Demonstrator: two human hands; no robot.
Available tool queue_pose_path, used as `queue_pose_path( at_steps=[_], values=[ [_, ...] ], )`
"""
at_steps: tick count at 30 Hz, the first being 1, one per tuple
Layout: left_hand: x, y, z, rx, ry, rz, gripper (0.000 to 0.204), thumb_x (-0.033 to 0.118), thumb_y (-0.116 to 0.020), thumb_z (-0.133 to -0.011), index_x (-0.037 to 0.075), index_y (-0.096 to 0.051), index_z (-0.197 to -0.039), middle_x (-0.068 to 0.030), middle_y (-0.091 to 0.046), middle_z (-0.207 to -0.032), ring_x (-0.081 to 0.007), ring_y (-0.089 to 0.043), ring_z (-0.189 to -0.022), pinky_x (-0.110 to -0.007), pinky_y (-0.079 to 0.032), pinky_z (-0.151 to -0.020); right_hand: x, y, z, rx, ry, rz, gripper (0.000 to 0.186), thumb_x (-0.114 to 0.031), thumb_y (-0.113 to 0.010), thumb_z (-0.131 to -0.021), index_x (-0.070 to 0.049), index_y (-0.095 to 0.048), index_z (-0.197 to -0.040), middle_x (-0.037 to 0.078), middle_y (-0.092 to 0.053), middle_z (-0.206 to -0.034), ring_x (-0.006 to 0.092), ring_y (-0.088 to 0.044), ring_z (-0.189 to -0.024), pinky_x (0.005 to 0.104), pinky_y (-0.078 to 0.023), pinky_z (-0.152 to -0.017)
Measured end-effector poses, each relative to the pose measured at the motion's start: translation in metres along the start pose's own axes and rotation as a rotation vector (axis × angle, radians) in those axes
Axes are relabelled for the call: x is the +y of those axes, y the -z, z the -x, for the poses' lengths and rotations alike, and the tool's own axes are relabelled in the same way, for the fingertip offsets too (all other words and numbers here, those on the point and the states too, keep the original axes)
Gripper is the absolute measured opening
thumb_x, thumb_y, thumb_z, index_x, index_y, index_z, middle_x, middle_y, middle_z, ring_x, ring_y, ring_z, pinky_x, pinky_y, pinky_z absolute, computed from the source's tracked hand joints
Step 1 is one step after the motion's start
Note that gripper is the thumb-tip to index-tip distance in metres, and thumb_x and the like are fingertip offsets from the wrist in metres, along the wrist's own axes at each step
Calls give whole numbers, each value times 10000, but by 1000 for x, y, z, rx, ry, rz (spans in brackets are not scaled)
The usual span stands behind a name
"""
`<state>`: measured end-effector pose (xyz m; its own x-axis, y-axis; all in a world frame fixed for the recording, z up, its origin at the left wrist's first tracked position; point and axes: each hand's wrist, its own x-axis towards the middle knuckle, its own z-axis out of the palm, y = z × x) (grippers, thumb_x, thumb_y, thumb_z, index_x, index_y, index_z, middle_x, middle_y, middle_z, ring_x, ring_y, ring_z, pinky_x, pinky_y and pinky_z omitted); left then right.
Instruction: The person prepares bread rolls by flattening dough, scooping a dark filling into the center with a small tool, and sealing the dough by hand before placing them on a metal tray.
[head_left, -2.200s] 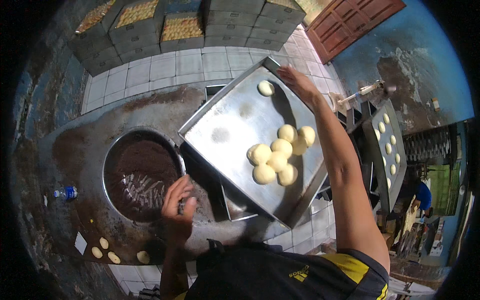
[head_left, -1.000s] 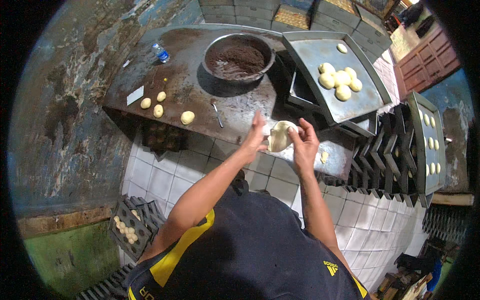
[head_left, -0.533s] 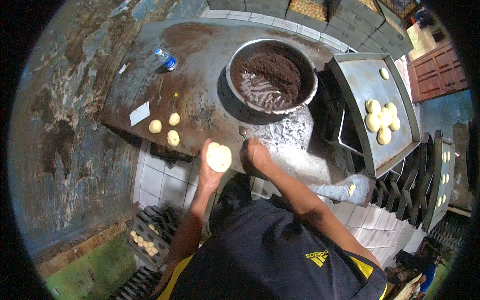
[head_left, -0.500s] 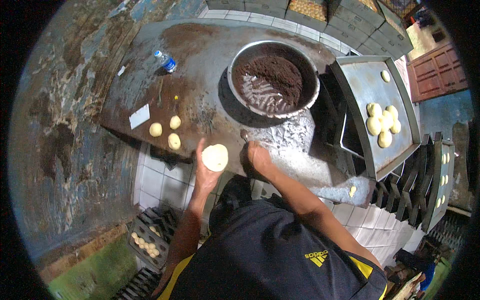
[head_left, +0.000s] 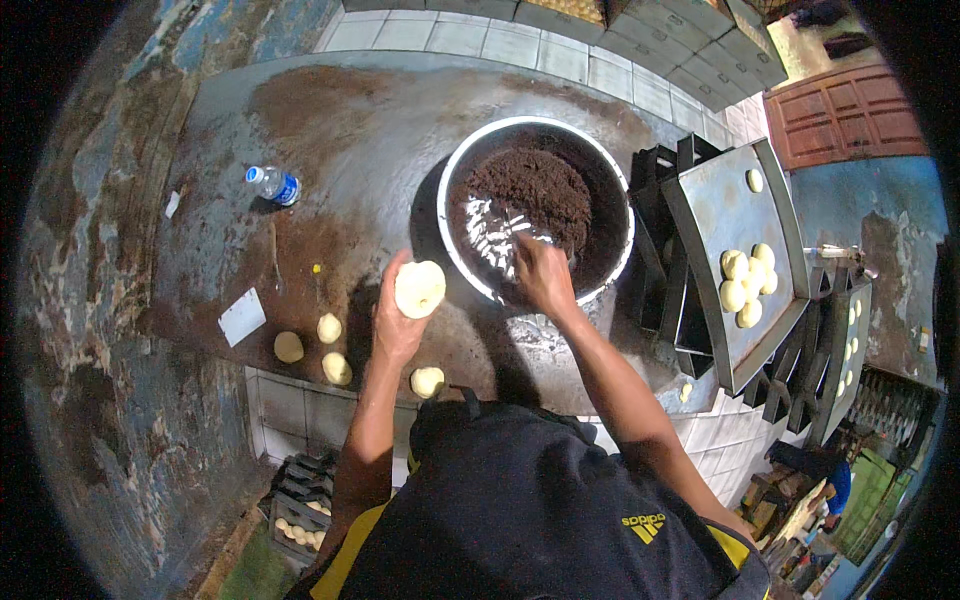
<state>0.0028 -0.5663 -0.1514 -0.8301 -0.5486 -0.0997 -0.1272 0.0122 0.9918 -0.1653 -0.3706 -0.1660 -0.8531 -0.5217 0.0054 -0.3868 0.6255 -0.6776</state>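
My left hand (head_left: 392, 325) is curled under a flattened round of pale dough (head_left: 419, 289), held over the table just left of the bowl. My right hand (head_left: 543, 272) reaches down into a large metal bowl (head_left: 452, 262), its fingers closed on a spoon that is now mostly hidden by the hand. Dark brown crumbly filling (head_left: 535, 190) is heaped at the bowl's far side, and the bare bottom shines near my fingers. Several dough balls lie near the table's front edge, among them one dough ball (head_left: 427, 381) below my left hand.
A plastic bottle (head_left: 273, 186) and a white card (head_left: 242, 317) lie on the worn table (head_left: 340, 120) to the left. At the right, a metal tray (head_left: 710, 220) with several dough balls rests on stacked black trays. Metal boxes (head_left: 690, 40) stand beyond the far edge.
My right hand has moved from the table's near edge forward into the bowl with the spoon. The left hand still holds the dough round. The view has shifted, and another dough ball shows.
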Motion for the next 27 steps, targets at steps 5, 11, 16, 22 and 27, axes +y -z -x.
queue_pose_path(
  at_steps=[5, 11, 16, 22, 27],
  values=[
    [0, -8, -42, 13, 11, -8, 957, -27, -832, -771, 78, -285, -1549, -150, -646, -1269, -201, -652, -1122, -341, -528, -977, 61, -70, -60, -105, -252, 116, 362, -90, -593, -893, -82, -681, -1245, 295, -683, -957, 473, -674, -920, 523, -523, -803],
    [-19, 14, -70, -5, 111, -127, 608, -43, -834, -768, 46, -563, -1306, -85, -674, -1194, -165, -653, -1094, -311, -534, -956, 39, -77, -58, -253, -528, -664, 289, -200, -619, -1004, -24, -694, -1221, 79, -657, -793, 175, -570, -662, 311, -458, -589],
    [-26, -7, -73, -3, 61, 69, 553, -41, -815, -795, 57, -566, -1279, -78, -676, -1188, -153, -648, -1092, -302, -535, -944, -1, 4, -36, -584, -649, -1144, 286, -227, -617, -1023, -52, -701, -1234, -11, -666, -789, 58, -523, -676, 241, -431, -627],
    [3, -72, -58, 48, -35, -291, 557, 142, -751, -888, 66, -434, -1340, -206, -700, -1087, -358, -706, -1026, -450, -555, -860, -47, 5, 43, 35, 280, 202, 381, -62, -609, -930, -76, -647, -1309, 114, -680, -826, 317, -657, -682, 428, -548, -632],
    [-30, -61, -20, -16, 30, -637, 426, 107, -656, -915, 104, -467, -1297, -236, -713, -966, -441, -705, -881, -519, -547, -748, -39, 18, 130, -187, 162, 247, 386, -85, -606, -931, -80, -612, -1317, 158, -676, -992, 358, -683, -813, 454, -563, -641]
  ],
)
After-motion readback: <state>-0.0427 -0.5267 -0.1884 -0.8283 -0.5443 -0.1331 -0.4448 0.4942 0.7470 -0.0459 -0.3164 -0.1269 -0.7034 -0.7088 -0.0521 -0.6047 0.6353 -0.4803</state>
